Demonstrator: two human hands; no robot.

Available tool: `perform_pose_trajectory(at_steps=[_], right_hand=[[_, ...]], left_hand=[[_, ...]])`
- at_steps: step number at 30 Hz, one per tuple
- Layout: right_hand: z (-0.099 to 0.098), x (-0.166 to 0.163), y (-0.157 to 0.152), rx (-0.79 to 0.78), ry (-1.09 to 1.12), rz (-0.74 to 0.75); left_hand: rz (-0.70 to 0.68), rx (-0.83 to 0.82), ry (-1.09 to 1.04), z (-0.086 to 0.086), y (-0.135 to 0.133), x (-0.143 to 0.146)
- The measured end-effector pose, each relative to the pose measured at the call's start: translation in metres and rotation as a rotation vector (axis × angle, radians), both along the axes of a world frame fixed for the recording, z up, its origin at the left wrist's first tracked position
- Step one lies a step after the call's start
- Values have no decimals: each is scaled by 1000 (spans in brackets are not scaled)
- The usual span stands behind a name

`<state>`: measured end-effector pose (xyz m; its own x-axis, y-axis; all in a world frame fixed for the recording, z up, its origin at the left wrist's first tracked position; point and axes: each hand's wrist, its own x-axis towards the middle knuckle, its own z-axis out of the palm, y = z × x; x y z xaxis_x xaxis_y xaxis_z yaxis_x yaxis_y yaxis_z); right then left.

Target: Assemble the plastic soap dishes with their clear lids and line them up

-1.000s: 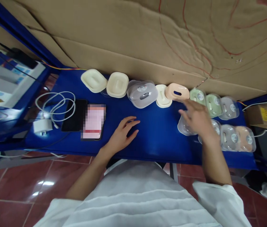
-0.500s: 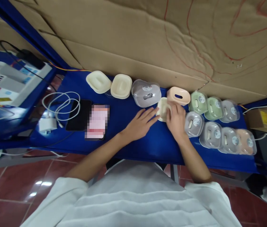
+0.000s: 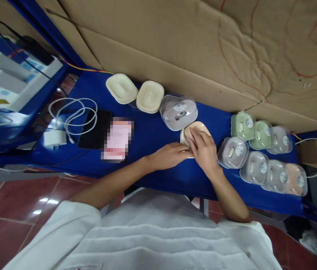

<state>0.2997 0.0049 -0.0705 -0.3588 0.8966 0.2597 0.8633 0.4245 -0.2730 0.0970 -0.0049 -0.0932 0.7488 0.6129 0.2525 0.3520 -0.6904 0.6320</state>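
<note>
A peach soap dish piece (image 3: 202, 127) sits on a cream soap dish tray (image 3: 183, 140), whose left and front edges show beneath it. My right hand (image 3: 205, 152) has its fingers curled down on the peach piece. From the left, my left hand (image 3: 171, 155) reaches in with fingers together, their tips at the tray's front edge, partly covered by the right hand. Just behind stands a grey soap dish (image 3: 178, 114) under a clear lid, with a slot and a round sticker on top.
Two cream trays (image 3: 150, 96) lie at the back left. To the right stand several lidded soap dishes (image 3: 233, 153) in green, grey and peach. A phone (image 3: 117, 140), a black device (image 3: 95, 131) and a white charger with cable (image 3: 55, 138) lie left. Cardboard (image 3: 158, 48) walls the back.
The peach piece has come from the back of the table onto the cream tray, with my right hand on it. My left hand's fingers have closed together at the tray. The view has turned slightly.
</note>
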Motion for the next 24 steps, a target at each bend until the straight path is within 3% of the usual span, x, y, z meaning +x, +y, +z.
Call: perform_pose_trajectory(at_steps=[3,5,9,13,16,21,24], right_hand=[[5,-7,-5,-32,50,38],[10,-6,-9,-34,-5,24],[13,-7,-24,-47,-212,-37],[6,-15,-36,-113,-252,-23],[0,-13,-35,-144,-191,96],[2,7,-20,-201,-114,336],[5,15,-12,-205,-79,404]], left_hand=[[-36,-205,-242,6,1,-5],[-32,-236,-327,10,4,-10],[157,-73,-338,12,13,-20],[330,122,-240,6,21,-27],[286,223,-104,5,22,-29],[123,216,52,15,17,-33],[171,226,8,19,18,-38]])
